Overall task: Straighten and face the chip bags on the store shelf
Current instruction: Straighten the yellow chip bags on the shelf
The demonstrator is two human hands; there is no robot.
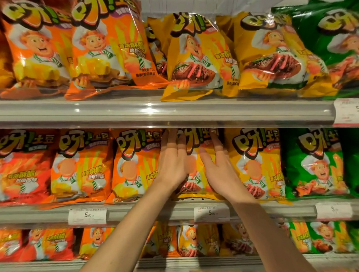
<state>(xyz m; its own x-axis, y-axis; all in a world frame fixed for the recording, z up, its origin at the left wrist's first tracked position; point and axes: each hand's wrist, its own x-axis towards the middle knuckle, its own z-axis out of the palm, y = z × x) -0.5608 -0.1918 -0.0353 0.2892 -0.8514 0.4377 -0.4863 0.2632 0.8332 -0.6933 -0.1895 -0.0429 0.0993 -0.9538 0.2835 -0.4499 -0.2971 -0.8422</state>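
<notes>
A yellow chip bag [194, 143] stands upright on the middle shelf [153, 212], facing out. My left hand [172, 160] lies flat on its left side with fingers straight, reaching up under the shelf above. My right hand [217, 165] presses its right side, fingers straight and spread. Both hands cover much of the bag's front. An orange bag [132, 164] stands to its left and another yellow bag [256, 161] to its right, both upright.
The top shelf [152, 110] holds orange bags [106, 46], tilted yellow bags [197, 52] and green bags [339, 38]. Green bags [313, 163] fill the middle shelf's right end. Price tags [212, 213] hang on the rail. A lower shelf [180, 265] carries more bags.
</notes>
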